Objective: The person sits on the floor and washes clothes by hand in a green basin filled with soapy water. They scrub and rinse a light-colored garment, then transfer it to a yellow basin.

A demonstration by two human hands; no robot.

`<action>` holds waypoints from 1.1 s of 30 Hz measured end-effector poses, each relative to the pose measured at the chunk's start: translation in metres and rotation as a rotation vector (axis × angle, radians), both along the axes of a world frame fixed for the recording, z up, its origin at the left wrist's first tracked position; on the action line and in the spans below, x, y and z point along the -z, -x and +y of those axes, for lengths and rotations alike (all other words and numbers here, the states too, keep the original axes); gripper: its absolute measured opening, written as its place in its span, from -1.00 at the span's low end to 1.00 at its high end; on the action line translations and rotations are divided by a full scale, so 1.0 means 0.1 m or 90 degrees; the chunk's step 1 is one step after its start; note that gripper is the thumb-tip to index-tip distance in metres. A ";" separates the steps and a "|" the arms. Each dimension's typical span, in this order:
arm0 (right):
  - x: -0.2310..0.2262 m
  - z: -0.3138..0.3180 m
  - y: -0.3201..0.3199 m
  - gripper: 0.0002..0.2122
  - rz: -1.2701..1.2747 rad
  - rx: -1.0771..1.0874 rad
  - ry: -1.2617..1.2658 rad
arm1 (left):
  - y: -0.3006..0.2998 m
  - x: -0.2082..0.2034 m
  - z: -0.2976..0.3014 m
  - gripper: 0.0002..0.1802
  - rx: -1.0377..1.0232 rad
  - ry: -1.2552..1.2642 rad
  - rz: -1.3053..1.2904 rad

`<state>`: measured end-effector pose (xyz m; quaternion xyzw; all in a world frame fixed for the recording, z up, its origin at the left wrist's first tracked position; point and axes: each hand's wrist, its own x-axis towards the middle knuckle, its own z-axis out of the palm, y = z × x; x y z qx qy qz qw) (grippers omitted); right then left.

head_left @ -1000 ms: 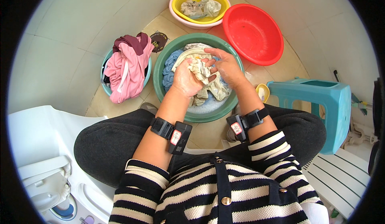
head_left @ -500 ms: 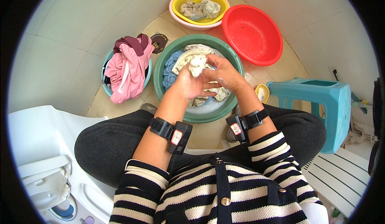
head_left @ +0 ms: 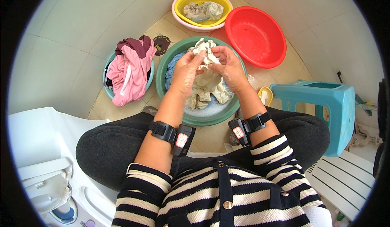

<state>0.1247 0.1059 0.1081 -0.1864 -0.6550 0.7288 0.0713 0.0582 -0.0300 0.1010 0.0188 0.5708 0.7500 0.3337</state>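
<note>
A cream-white patterned garment [head_left: 208,55] is stretched between my two hands above the green basin [head_left: 161,78]. My left hand [head_left: 187,70] pinches one side of it between thumb and fingers. On the other side, my right hand [head_left: 230,66] grips the cloth, its fingers curled and wet-looking. Part of the same pale cloth seems to hang down into the basin; where it ends I cannot tell. Soapy water [head_left: 205,110] shows at the basin's near side, and blue cloth [head_left: 170,70] lies along its left wall.
A light-blue basin [head_left: 150,81] heaped with pink clothing [head_left: 128,70] stands left. Behind are a yellow basin [head_left: 178,11] inside a pink one and a red basin [head_left: 258,36]. On the right are a small yellow dish [head_left: 269,94] and a teal stool [head_left: 337,101].
The bunched cloth has been opened out and lifted slightly away from me. My right hand has gone from spread fingers to gripping the cloth.
</note>
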 end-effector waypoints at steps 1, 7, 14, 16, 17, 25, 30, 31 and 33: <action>-0.01 0.00 0.00 -0.58 0.000 -0.009 -0.008 | -0.01 0.02 0.01 -0.66 0.000 0.008 0.029; -0.09 0.02 -0.01 -0.53 -0.024 -0.035 0.127 | -0.01 0.06 0.01 -0.73 -0.027 -0.193 -0.036; -0.13 0.00 0.02 -0.52 -0.036 0.004 0.169 | -0.07 -0.03 0.04 -0.61 -0.025 -0.207 -0.057; -0.11 0.00 0.03 -0.63 -0.008 0.006 0.198 | -0.08 -0.05 0.05 -0.55 -0.003 -0.208 -0.034; -0.10 0.00 0.03 -0.65 -0.012 0.013 0.185 | -0.09 -0.06 0.06 -0.54 0.000 -0.191 -0.007; -0.07 0.03 0.04 -0.82 -0.024 0.058 0.114 | -0.04 -0.08 0.05 -0.76 -0.062 -0.153 -0.013; -0.12 0.04 0.05 -0.70 0.054 0.163 0.188 | -0.04 -0.08 0.04 -0.70 -0.092 -0.187 -0.028; -0.13 0.04 0.05 -0.66 0.064 0.178 0.199 | -0.03 -0.08 0.04 -0.75 -0.103 -0.200 -0.042; -0.14 0.06 0.04 -0.51 0.076 0.190 0.219 | -0.03 -0.07 0.05 -0.78 -0.094 -0.208 -0.019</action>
